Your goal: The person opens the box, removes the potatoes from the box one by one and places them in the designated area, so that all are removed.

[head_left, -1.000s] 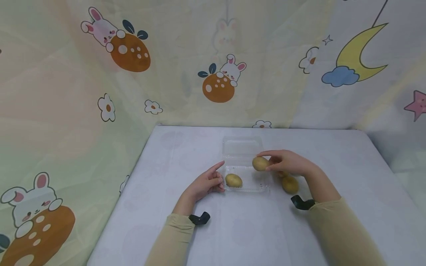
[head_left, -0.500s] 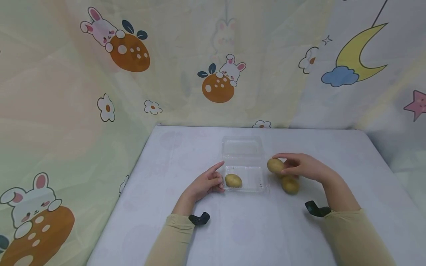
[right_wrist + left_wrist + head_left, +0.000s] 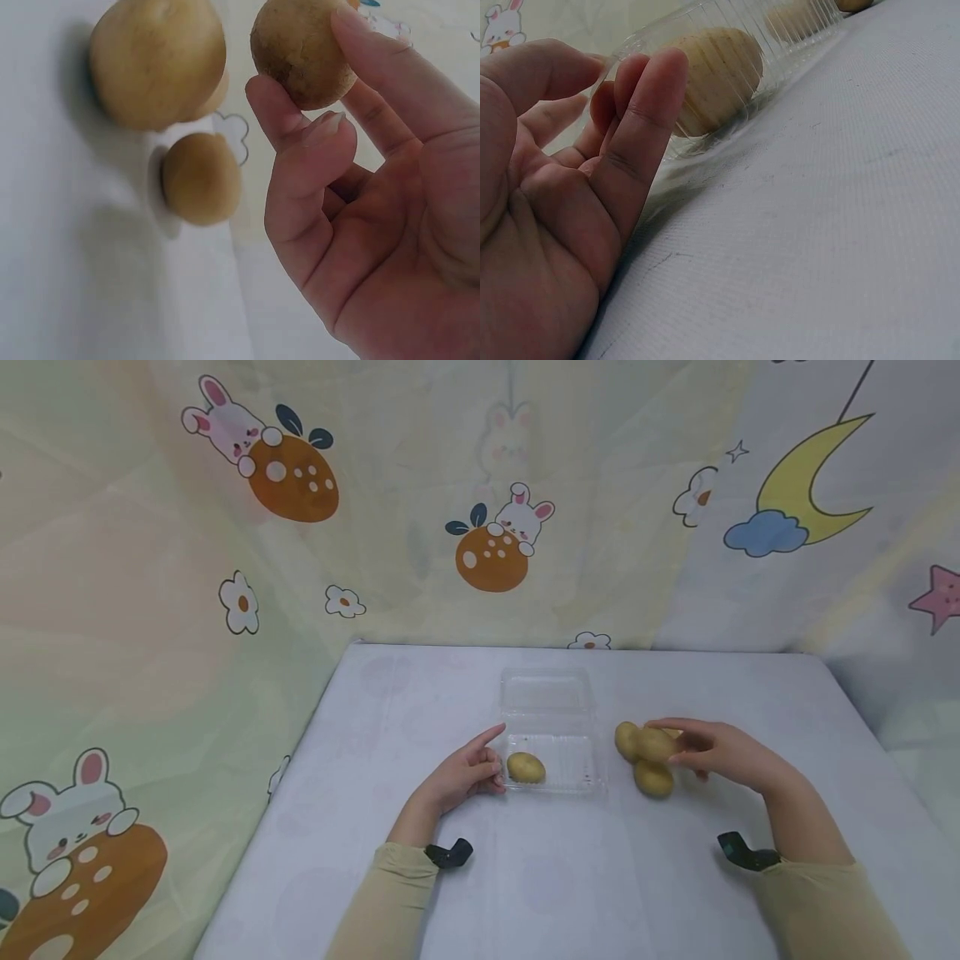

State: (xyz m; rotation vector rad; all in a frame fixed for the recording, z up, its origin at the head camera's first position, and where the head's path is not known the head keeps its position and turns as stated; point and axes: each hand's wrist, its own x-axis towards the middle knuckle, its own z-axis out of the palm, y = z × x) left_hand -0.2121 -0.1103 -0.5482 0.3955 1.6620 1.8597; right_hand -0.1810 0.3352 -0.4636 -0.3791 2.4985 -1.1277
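Note:
Between the thumb and fingers of my right hand [image 3: 723,752] is a potato [image 3: 300,45], raised over the loose potatoes on the table. A potato [image 3: 626,740] lies to the left of it and another potato [image 3: 654,780] in front; one more is partly hidden behind. My left hand [image 3: 468,772] grips the left edge of a clear plastic container [image 3: 573,764], index finger pointing out along it. Inside the container, at its left end, sits a potato [image 3: 527,767], seen through the ribbed wall in the left wrist view.
The container's clear lid [image 3: 546,692] lies folded back, away from me. A white cloth covers the table [image 3: 562,877]. Behind the table's far edge hangs a curtain [image 3: 600,485] printed with rabbits and flowers.
My right hand has carried its potato from over the container's right side out to the right, over the loose potatoes. My left hand and the container have stayed in place.

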